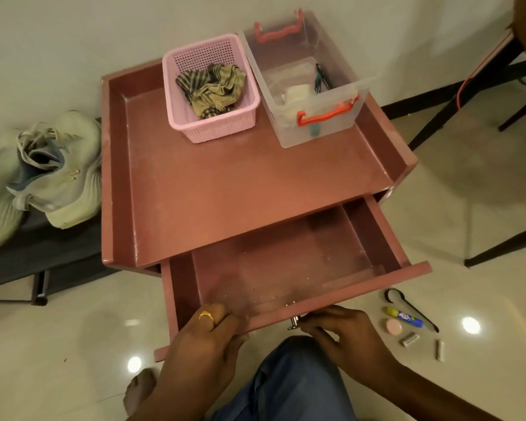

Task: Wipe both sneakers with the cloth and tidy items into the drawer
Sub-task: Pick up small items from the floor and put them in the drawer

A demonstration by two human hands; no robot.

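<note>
The pink table's drawer (386,235) stands pulled out, with only crumbs inside. My left hand (204,338) grips the drawer's front edge, thumb under and fingers over. My right hand (343,332) holds the front near the small metal knob (294,323). A striped cloth (213,86) lies crumpled in a pink basket (219,129) on the tabletop. Two pale sneakers (55,168) rest on a dark low rack at the left.
A clear box (340,117) with orange handles holds pens and paper beside the basket. On the floor at the right lie a black clip (407,308), a glue stick (404,317), a pink round eraser (394,327) and two small sticks (410,340). Black furniture legs (498,250) stand at the far right.
</note>
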